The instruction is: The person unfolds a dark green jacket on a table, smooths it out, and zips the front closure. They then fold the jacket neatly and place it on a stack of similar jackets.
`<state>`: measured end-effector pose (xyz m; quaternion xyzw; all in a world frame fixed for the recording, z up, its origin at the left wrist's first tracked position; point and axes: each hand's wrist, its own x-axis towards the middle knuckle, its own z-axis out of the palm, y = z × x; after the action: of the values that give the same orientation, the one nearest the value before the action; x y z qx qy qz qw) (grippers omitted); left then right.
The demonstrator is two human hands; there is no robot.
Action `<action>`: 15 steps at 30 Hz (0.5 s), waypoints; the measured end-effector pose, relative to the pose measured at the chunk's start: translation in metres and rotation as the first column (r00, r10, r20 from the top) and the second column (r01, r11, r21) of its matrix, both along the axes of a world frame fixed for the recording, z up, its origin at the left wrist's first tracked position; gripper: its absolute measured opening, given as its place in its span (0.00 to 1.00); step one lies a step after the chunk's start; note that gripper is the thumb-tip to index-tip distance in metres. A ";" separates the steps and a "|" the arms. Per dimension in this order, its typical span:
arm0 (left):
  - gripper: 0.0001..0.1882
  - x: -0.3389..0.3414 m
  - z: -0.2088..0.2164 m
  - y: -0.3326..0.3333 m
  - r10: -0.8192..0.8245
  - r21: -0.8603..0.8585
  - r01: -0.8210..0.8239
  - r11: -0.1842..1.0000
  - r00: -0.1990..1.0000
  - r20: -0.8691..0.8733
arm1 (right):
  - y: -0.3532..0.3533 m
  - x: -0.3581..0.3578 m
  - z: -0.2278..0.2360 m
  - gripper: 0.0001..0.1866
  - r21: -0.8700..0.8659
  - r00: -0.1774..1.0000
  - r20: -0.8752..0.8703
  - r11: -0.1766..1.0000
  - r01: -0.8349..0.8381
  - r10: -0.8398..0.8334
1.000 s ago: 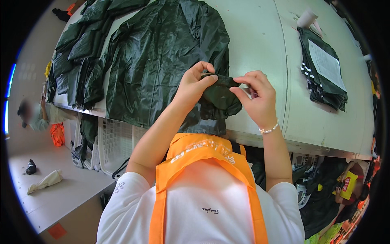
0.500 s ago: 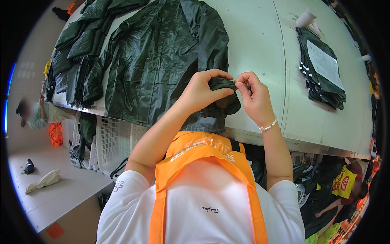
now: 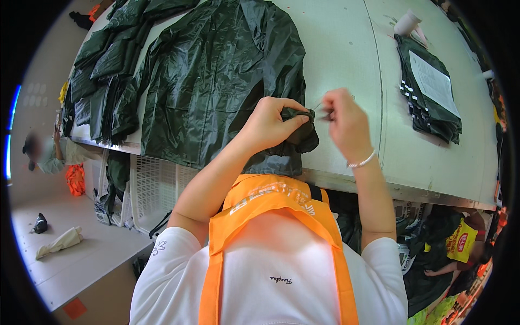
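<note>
A dark green, glossy jacket lies spread on the pale table, one sleeve drawn toward me. My left hand is closed, pinching the bunched cuff of that sleeve between thumb and fingers. Just right of the cuff, my right hand is raised with its fingers curled together and partly blurred. A thin thread-like strand runs between the cuff and the right fingertips. Whether those fingers hide anything more, I cannot make out.
More dark green garments are piled at the table's left. On the right, folded dark garments carry a white sheet, beside a white cone. A white plastic crate stands below the table edge. Other people are at both sides.
My right hand has moved right and slightly up, away from the cuff, and a strand shows in the gap. My left hand still grips the cuff in nearly the same place.
</note>
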<state>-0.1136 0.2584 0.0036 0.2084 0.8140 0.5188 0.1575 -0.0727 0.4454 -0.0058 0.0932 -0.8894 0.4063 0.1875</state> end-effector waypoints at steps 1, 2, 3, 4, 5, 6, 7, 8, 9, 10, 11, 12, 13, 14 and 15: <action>0.11 -0.002 -0.009 -0.002 -0.008 0.049 0.008 0.999 1.000 -0.012 | 0.009 -0.005 -0.001 0.15 0.016 0.998 -0.020 0.998 0.062 -0.062; 0.11 -0.003 -0.012 -0.002 -0.010 0.099 0.012 0.995 1.000 -0.024 | 0.020 -0.011 0.001 0.11 0.103 0.989 -0.084 0.986 0.130 -0.122; 0.10 -0.003 -0.012 -0.003 0.018 0.096 -0.022 0.995 0.999 0.036 | 0.023 -0.010 0.003 0.08 -0.050 0.993 0.000 0.991 0.121 -0.122; 0.10 -0.002 -0.010 -0.003 0.046 0.091 -0.055 0.994 0.994 0.095 | 0.023 -0.007 0.008 0.06 -0.202 0.991 0.083 0.972 0.122 -0.107; 0.09 -0.002 -0.007 -0.005 0.086 0.078 -0.099 0.992 0.984 0.156 | 0.019 -0.002 0.008 0.06 -0.286 0.988 0.154 0.956 0.057 -0.012; 0.09 -0.001 -0.004 -0.004 0.099 0.094 -0.116 0.989 0.981 0.169 | 0.014 0.009 0.011 0.07 -0.364 0.973 0.218 0.931 0.010 0.075; 0.10 -0.001 -0.001 -0.003 0.111 0.109 -0.132 0.985 0.977 0.182 | 0.010 0.016 0.013 0.09 -0.442 0.948 0.273 0.897 -0.029 0.166; 0.10 -0.001 0.001 0.000 0.119 0.124 -0.144 0.982 0.973 0.196 | 0.009 0.021 0.014 0.10 -0.439 0.937 0.298 0.898 -0.036 0.183; 0.10 -0.001 0.002 0.002 0.117 0.126 -0.143 0.982 0.973 0.198 | 0.008 0.025 0.014 0.11 -0.436 0.926 0.322 0.899 -0.042 0.199; 0.09 0.000 0.004 0.003 0.115 0.127 -0.143 0.982 0.973 0.200 | 0.008 0.028 0.013 0.12 -0.433 0.913 0.346 0.900 -0.049 0.216; 0.09 0.000 0.004 0.003 0.116 0.124 -0.143 0.982 0.973 0.202 | 0.005 0.027 0.008 0.12 -0.424 0.942 0.270 0.903 -0.072 0.201; 0.09 0.001 0.002 0.004 0.123 0.121 -0.148 0.982 0.973 0.194 | 0.004 0.029 0.009 0.11 -0.379 0.942 0.273 0.922 -0.080 0.194; 0.09 0.001 0.000 0.004 0.129 0.119 -0.153 0.981 0.974 0.187 | 0.003 0.030 0.014 0.11 -0.334 0.943 0.275 0.939 -0.087 0.186; 0.09 0.001 -0.002 0.005 0.135 0.118 -0.158 0.980 0.975 0.178 | 0.002 0.030 0.016 0.11 -0.286 0.945 0.277 0.954 -0.095 0.177; 0.09 0.001 -0.001 0.005 0.138 0.099 -0.156 0.983 0.976 0.168 | 0.002 0.030 0.016 0.11 -0.256 0.948 0.272 0.962 -0.095 0.166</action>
<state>-0.1121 0.2638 0.0026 0.1139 0.7815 0.5889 0.1718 -0.0430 0.4472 0.0097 0.0680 -0.8435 0.5316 0.0369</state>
